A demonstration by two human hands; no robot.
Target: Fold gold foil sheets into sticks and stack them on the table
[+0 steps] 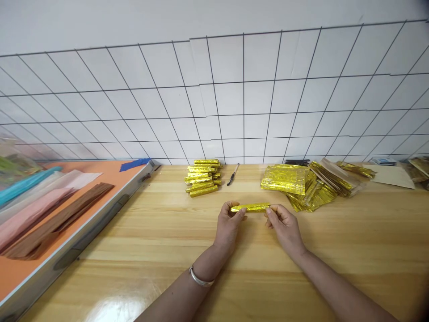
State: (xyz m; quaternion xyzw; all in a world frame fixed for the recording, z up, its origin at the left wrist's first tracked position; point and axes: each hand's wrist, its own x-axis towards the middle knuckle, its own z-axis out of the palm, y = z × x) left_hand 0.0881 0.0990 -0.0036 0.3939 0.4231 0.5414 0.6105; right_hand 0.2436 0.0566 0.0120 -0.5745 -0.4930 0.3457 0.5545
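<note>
Between my two hands a narrow strip of folded gold foil paper (pixel 256 207) is held level above the table. My left hand (pixel 231 223) pinches its left end, thumb on the near side. At the other end my right hand (pixel 283 223) grips the strip between thumb and fingers. Behind my left hand lies a stack of similar folded gold foil strips (pixel 203 179). Past my right hand are flat gold foil sheets (pixel 283 179), with more loose gold foil (pixel 313 197) spread beside them.
A pen (pixel 233 175) lies on the wooden table (pixel 150 250) near the tiled wall (pixel 261 98). On the left, an orange board (pixel 83 172) with a raised edge bears brown paper (pixel 63 219), pink paper (pixel 36 210) and blue paper (pixel 134 164). Cardboard (pixel 393 176) is at far right.
</note>
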